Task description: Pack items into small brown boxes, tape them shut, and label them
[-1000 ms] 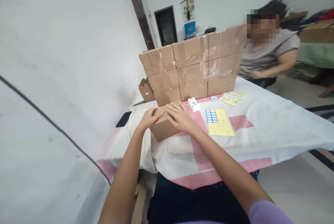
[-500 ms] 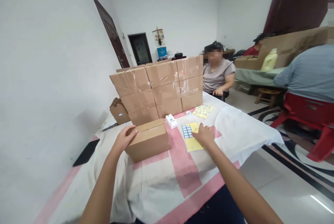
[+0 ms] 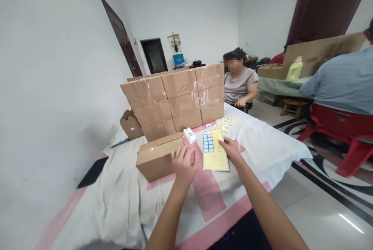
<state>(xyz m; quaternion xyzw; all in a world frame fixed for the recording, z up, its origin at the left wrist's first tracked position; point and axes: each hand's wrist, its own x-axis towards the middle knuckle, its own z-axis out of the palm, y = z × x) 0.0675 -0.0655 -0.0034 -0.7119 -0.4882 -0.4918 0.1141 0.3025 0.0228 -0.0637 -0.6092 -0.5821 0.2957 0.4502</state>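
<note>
At the right edge of a yellow card (image 3: 223,160) printed with blue-outlined boxes, my right hand (image 3: 232,149) grips with the thumb on top and the fingers at the side. The card is tilted slightly off the cloth. My left hand (image 3: 185,163) hovers in front of the right end of a cardboard box (image 3: 154,164), fingers loosely bent and apart, holding nothing I can see. Behind it sits a small white device (image 3: 190,135). Farther back lie another yellow sheet (image 3: 229,123) with outlined shapes and a small roll of clear tape (image 3: 209,126).
A wall of stacked, taped cardboard boxes (image 3: 183,102) rises at the table's back. An open-topped carton (image 3: 130,125) and a black flat object (image 3: 93,172) are on the left. A person (image 3: 240,83) sits beyond the table; another (image 3: 340,79) sits on a red chair (image 3: 335,121).
My left hand has left the box's top left corner and moved right, toward the card. My right hand has taken hold of the card's edge and raised it a little.
</note>
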